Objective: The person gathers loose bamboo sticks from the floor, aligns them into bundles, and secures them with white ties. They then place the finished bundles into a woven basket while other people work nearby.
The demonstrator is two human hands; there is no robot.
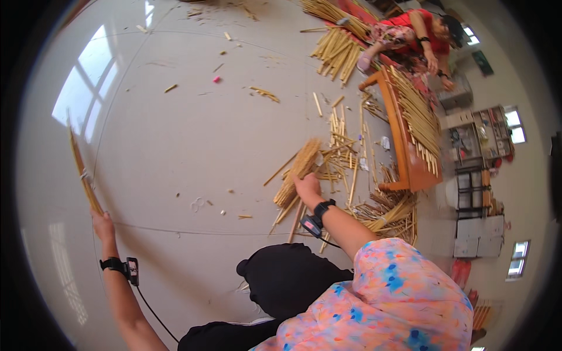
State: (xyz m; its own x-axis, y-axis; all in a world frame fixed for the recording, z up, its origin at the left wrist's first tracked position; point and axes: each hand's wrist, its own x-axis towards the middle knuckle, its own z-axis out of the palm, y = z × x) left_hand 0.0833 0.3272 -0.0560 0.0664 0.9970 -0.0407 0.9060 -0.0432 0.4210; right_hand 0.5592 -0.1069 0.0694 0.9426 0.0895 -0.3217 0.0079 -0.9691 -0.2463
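Observation:
My left hand (104, 227), at the left, is closed around the lower end of a long, thin bundle of yellow-brown stalks (78, 153). A whitish tie shows partway along this bundle, and its tip points away from me. Right of the middle, my right hand (308, 190) grips a thicker tan bundle of fine straw stalks (303, 164), held low over a pile of loose stalks. Its fingertips are partly hidden against the straw. Cut stalk pieces (339, 131) lie scattered just beyond that hand.
A wooden bench (397, 126) at the right bears a row of stalks (417, 117). Behind it a co-worker in red (410, 29) sits by more stalk bundles (339, 52). Another stalk heap (386, 216) lies beside my right arm. Shelves (483, 134) stand along the wall.

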